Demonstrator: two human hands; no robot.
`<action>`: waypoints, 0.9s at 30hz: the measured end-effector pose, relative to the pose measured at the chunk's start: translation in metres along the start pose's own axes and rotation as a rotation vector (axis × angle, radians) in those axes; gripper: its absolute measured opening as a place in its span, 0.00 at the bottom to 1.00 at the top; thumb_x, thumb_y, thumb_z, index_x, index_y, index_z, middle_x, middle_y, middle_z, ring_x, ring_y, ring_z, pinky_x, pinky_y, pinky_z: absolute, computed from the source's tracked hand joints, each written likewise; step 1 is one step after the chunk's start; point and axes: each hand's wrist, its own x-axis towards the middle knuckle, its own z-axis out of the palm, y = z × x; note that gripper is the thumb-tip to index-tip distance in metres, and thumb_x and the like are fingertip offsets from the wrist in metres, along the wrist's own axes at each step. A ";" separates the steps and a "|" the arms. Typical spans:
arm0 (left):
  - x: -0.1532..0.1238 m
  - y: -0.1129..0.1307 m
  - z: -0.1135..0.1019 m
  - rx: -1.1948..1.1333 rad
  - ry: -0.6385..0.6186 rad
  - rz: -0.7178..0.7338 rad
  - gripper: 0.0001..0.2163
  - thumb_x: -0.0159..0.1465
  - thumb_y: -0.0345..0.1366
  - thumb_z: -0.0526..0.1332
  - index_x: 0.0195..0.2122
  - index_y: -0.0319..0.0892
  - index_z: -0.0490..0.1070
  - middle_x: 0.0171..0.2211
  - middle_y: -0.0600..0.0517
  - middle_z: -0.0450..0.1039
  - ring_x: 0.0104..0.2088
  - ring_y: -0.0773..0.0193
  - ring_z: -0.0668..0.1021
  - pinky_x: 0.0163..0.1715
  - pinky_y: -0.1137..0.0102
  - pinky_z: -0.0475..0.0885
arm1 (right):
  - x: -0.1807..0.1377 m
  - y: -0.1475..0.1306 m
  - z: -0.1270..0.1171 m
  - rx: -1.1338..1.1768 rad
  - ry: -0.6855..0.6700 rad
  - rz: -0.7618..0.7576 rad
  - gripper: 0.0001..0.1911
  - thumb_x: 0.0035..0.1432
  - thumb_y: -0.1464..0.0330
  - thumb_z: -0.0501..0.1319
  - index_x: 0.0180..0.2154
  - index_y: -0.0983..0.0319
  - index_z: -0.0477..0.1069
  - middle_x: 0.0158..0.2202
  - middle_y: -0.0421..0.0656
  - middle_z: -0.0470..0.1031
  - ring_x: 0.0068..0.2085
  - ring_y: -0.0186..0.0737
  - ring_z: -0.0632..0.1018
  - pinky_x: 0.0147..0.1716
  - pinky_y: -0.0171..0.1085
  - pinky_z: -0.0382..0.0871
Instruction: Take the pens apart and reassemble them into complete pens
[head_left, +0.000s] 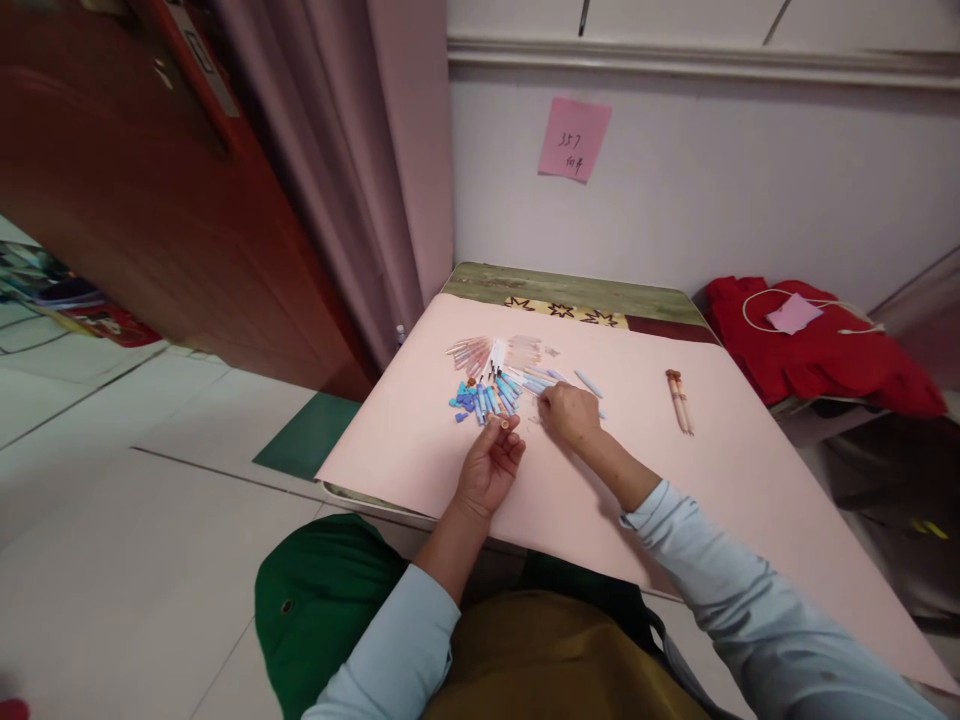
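Note:
My left hand (489,468) is palm up at the near side of the pen parts, its thumb and fingers closed on a small orange-brown pen part (505,424). To its right, my right hand (571,412) reaches down to the table with the fingers pinched together; what they hold, if anything, is hidden. Blue printed pen barrels (487,402) lie just beyond my left hand, beside a heap of small blue pieces (463,396). Farther back are pinkish clear tubes (470,354) and white refills with dark tips (496,356). A light blue stick (589,383) lies beyond my right hand.
Two beige pens with brown tops (679,402) lie together at the right on the pink-covered table (637,365). Red cloth (810,350) is piled past the right edge. A wall with a pink note (575,139) stands behind, and a brown door (187,200) at left.

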 end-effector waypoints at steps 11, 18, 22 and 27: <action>-0.002 0.001 0.002 -0.025 0.029 -0.021 0.06 0.66 0.27 0.57 0.36 0.35 0.74 0.33 0.47 0.80 0.25 0.72 0.79 0.31 0.76 0.78 | 0.000 -0.007 -0.001 0.069 0.036 -0.048 0.16 0.64 0.61 0.53 0.42 0.57 0.78 0.44 0.46 0.78 0.43 0.41 0.77 0.36 0.34 0.64; -0.004 0.006 0.007 -0.094 0.113 -0.062 0.11 0.69 0.28 0.53 0.34 0.34 0.74 0.29 0.47 0.80 0.23 0.73 0.79 0.29 0.78 0.77 | 0.005 -0.010 0.002 0.035 0.010 -0.024 0.16 0.65 0.65 0.52 0.40 0.60 0.78 0.41 0.50 0.78 0.42 0.45 0.77 0.37 0.37 0.64; -0.003 0.007 0.007 -0.102 0.112 -0.067 0.11 0.69 0.28 0.53 0.34 0.35 0.74 0.29 0.48 0.80 0.23 0.72 0.79 0.29 0.78 0.77 | 0.003 -0.010 0.010 0.007 0.058 -0.061 0.19 0.68 0.66 0.47 0.41 0.64 0.76 0.42 0.54 0.76 0.40 0.46 0.77 0.37 0.38 0.64; -0.001 0.005 0.005 -0.065 0.076 -0.071 0.09 0.68 0.30 0.55 0.35 0.36 0.74 0.30 0.49 0.80 0.23 0.72 0.78 0.28 0.77 0.77 | -0.010 -0.007 0.007 0.135 0.174 0.003 0.17 0.68 0.65 0.49 0.42 0.66 0.74 0.42 0.52 0.76 0.38 0.43 0.77 0.36 0.37 0.63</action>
